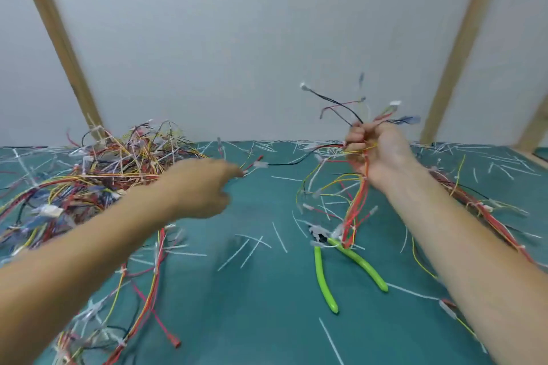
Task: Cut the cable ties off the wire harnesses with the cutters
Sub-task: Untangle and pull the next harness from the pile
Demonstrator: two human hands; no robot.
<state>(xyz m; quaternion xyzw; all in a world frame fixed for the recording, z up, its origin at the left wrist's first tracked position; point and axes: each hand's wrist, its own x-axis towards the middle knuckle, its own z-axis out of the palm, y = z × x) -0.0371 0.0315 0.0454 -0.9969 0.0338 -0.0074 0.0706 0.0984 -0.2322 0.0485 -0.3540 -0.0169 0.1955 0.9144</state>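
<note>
1. The right hand [376, 151] is raised over the green mat [267, 305], fingers curled tight around a wire harness [355, 201] of thin red and yellow wires.
2. The left hand [204, 187] is blurred; its fingertips pinch a wire end.
3. The cutters [341, 264], with smooth green handles, lie on the mat under the harness, between the arms.
4. A tangled pile [103, 172] fills the left side; cut white ties [252, 249] lie scattered.

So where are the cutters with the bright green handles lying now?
In the head view the green-handled cutters lie on the teal mat, right of centre, held by neither hand, their head under the red and yellow wire harness that hangs from the right hand.
</note>
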